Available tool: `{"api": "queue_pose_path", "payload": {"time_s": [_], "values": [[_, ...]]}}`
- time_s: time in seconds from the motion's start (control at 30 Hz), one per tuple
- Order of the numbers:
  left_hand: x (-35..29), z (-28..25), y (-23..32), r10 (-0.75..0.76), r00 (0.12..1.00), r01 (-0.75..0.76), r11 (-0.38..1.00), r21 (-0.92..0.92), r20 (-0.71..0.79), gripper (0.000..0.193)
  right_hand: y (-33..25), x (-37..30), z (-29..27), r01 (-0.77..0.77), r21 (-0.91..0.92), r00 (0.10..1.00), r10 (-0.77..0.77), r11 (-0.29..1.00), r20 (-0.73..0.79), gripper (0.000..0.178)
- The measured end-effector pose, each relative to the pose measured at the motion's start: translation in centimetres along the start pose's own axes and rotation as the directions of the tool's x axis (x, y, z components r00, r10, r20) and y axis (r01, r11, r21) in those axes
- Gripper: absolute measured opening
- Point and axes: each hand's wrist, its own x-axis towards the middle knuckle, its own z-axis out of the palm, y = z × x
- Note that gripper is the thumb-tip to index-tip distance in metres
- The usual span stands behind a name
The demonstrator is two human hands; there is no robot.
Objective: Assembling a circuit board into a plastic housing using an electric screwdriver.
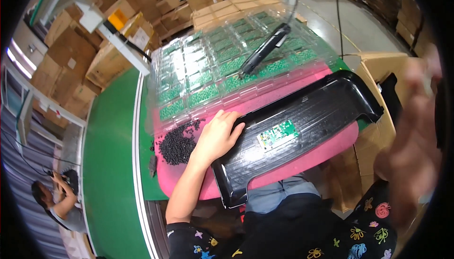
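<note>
circuit board [278, 136]: on black cover [321, 112], right of left hand [217, 137] (nearer) | long axis rises rightward | left thumb spread from fingers, grip unclear | right hand [409, 150] blurred, cannot tell

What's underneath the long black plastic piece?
The pink mat shows along both long edges of the black plastic piece; anything directly beneath its body is covered.

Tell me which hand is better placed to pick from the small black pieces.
Probably the left hand: it rests on the black panel, close beside the small black pieces. The right hand, blurred, is farther off, past the panel's opposite end.
</note>
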Motion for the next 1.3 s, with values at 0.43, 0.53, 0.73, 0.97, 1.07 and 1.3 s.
{"api": "queue_pose_path", "payload": {"time_s": [0.43,0.53,0.73,0.97,1.07,1.3], "values": [[-2.5,0.4,-0.2,-0.032,0.994,0.033,0.999,-0.007,0.106,0.028,-13.8,3.3,-8.8,0.804,-0.098,0.595,-0.793,0.587,0.131,0.053],[-3.2,0.8,0.2,0.033,0.998,-0.040,0.992,-0.122,-0.058,0.033,-14.6,5.5,-7.9,0.901,-0.121,0.431,-0.895,0.418,0.120,0.055],[-2.3,-1.7,0.5,-0.037,0.999,0.038,0.999,0.014,-0.016,0.031,-13.7,1.0,-10.9,0.752,0.074,0.613,-0.736,0.655,0.289,0.058],[1.7,0.5,0.2,0.004,0.998,-0.008,0.997,0.076,0.060,0.029,-12.9,1.1,-8.5,0.726,0.167,0.611,-0.737,0.667,0.287,0.063],[0.3,0.9,0.3,0.029,1.000,-0.030,0.989,0.145,0.012,0.026,-14.1,1.5,-8.0,0.767,0.218,0.541,-0.792,0.603,0.284,0.065],[-3.2,4.3,-4.9,0.001,0.999,0.007,0.983,0.182,-0.042,0.025,-19.7,4.0,-1.2,0.793,-0.235,0.599,-0.650,0.562,0.467,0.024]]}}
